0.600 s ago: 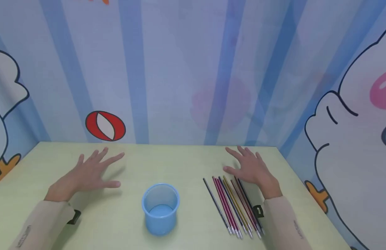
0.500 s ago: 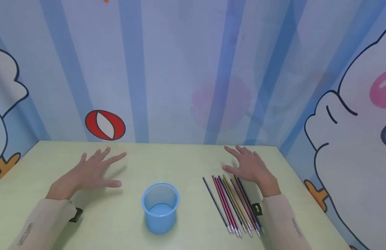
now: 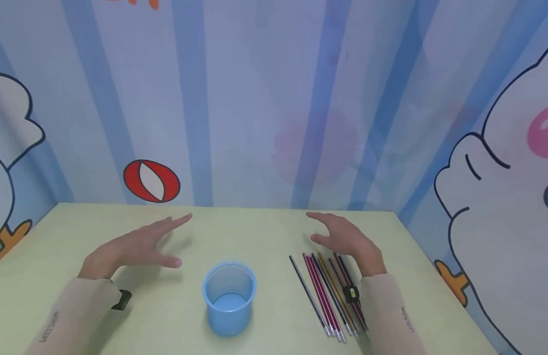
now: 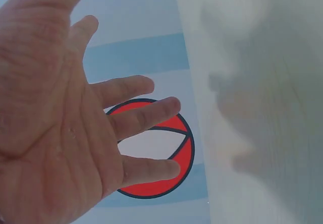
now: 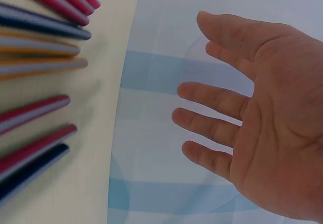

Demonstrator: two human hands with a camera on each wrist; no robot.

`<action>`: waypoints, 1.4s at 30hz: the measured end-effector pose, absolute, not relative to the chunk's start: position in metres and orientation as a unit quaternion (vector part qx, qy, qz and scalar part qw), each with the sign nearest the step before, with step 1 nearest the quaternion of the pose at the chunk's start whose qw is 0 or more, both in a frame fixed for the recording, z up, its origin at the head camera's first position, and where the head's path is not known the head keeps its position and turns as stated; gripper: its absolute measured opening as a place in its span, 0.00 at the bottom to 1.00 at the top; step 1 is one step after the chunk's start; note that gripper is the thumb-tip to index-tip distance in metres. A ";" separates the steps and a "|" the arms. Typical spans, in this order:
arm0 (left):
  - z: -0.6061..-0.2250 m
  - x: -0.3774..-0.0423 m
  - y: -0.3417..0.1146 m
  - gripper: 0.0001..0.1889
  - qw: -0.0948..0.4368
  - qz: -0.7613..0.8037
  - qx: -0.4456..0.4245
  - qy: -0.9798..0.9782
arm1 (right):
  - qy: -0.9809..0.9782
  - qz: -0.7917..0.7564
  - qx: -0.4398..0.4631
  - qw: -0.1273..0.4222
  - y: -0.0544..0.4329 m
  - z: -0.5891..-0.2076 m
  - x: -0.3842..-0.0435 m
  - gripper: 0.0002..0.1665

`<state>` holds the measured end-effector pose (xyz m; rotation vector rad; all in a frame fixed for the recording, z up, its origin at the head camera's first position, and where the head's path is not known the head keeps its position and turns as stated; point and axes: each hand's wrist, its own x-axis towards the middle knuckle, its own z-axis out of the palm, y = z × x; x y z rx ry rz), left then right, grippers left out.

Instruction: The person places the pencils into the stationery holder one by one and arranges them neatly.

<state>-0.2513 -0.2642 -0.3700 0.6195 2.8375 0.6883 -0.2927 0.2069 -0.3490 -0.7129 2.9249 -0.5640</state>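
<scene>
In the head view, my left hand (image 3: 134,255) hovers over the left of the table, fingers extended and thumb apart, holding nothing. The left wrist view shows that palm (image 4: 55,128) with spread fingers. My right hand (image 3: 347,242) hovers just beyond the far ends of a row of pencils (image 3: 320,296), also holding nothing. Red, dark blue and gold pencils (image 5: 40,43) lie apart from that hand in the right wrist view. Between the two arms stands an upright light blue cup (image 3: 229,319), its inner floor visible.
The pale yellow table (image 3: 247,229) ends at a striped blue backdrop (image 3: 252,123), which carries a printed red-and-white ball (image 3: 169,182). Printed white cartoon figures flank both sides. A small black device (image 3: 351,294) at the right wrist covers part of the pencils.
Both hands have moved inward, the left one rightward and the right one leftward, and have turned so their fingers overlap more in the head view. The cup and pencils lie as before.
</scene>
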 end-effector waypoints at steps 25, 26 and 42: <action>-0.345 -0.245 -0.223 0.43 0.151 0.269 0.279 0.909 | 0.932 -0.201 -0.263 0.147 0.179 -0.368 -0.288 0.13; -0.345 -0.244 -0.223 0.42 0.151 0.276 0.286 0.905 | 0.932 -0.199 -0.261 0.151 0.179 -0.370 -0.288 0.12; -0.331 -0.233 -0.205 0.29 0.219 0.330 0.416 0.819 | 0.927 -0.203 -0.256 0.186 0.172 -0.383 -0.288 0.08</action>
